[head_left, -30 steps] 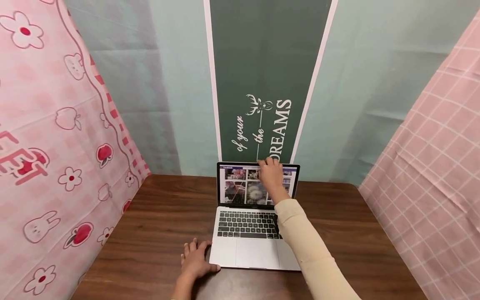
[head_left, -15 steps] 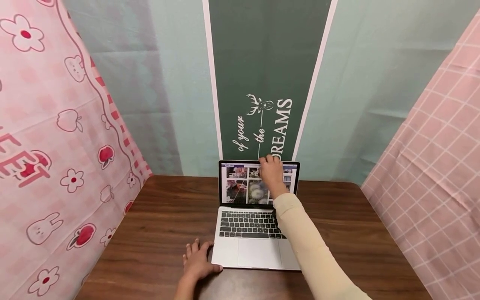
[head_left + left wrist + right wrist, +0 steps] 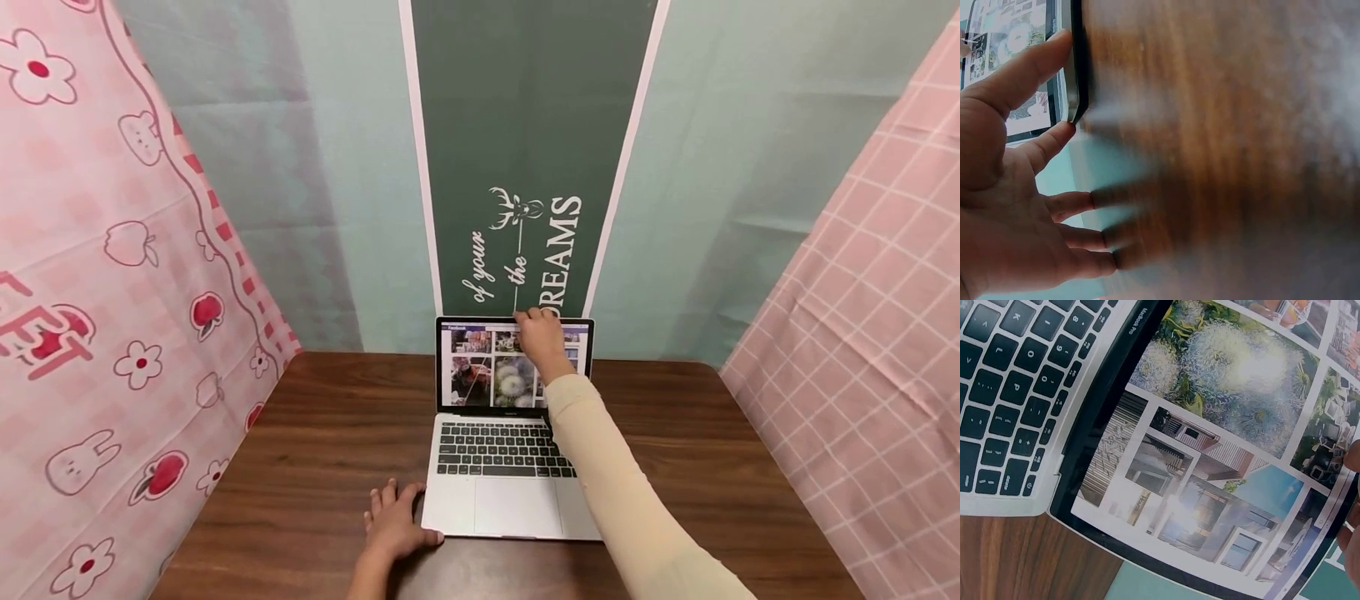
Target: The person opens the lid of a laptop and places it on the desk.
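Observation:
A silver laptop (image 3: 517, 507) with a black keyboard lies unfolded on the wooden table, its lit screen (image 3: 471, 382) full of photos. My right hand (image 3: 542, 340) grips the top edge of that screen, thumb in front and fingers curled over behind; only fingertips show at the border of the right wrist view. My left hand (image 3: 393, 527) rests spread at the base's front left corner. In the left wrist view its thumb (image 3: 1038, 62) and index finger (image 3: 1050, 145) touch the base's edge (image 3: 1072, 75), while the other fingers extend straight to the table. The right sleeve hides some keys.
Dark wood table (image 3: 330, 433) extends around the laptop. Behind it hangs a green cloth (image 3: 532, 108) with white lettering. Pink printed cloth (image 3: 150, 308) hangs on the left, and pink checked cloth (image 3: 862, 292) on the right.
The screen has tilted slightly back, away from me, with my right hand still gripping its top edge. My left hand stays at the laptop's front left corner.

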### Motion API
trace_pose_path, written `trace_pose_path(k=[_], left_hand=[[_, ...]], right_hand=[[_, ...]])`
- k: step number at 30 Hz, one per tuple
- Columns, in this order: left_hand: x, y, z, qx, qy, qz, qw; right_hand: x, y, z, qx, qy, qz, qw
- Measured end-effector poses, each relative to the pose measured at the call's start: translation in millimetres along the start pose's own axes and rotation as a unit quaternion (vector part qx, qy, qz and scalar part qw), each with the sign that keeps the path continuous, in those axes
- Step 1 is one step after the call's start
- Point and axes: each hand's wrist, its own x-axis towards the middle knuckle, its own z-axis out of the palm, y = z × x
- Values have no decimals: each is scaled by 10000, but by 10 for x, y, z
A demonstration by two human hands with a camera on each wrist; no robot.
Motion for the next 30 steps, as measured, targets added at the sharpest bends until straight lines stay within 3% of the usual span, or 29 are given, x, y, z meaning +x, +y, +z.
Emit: trace_pose_path(k=[8, 16, 25, 30], left_hand=[[-16, -39, -4, 64, -47, -77, 9999], [0, -32, 27, 74, -97, -83, 9999], [10, -77, -34, 320, 18, -91, 9994], [9, -106, -50, 188, -60, 128, 9997]], right_hand=[[-89, -11, 73, 139, 248, 18, 9996], [-141, -14, 5, 158, -25, 217, 9996], [-262, -92, -156, 1251, 23, 145, 9920], [-471, -101, -128, 1798, 402, 240, 9826]])
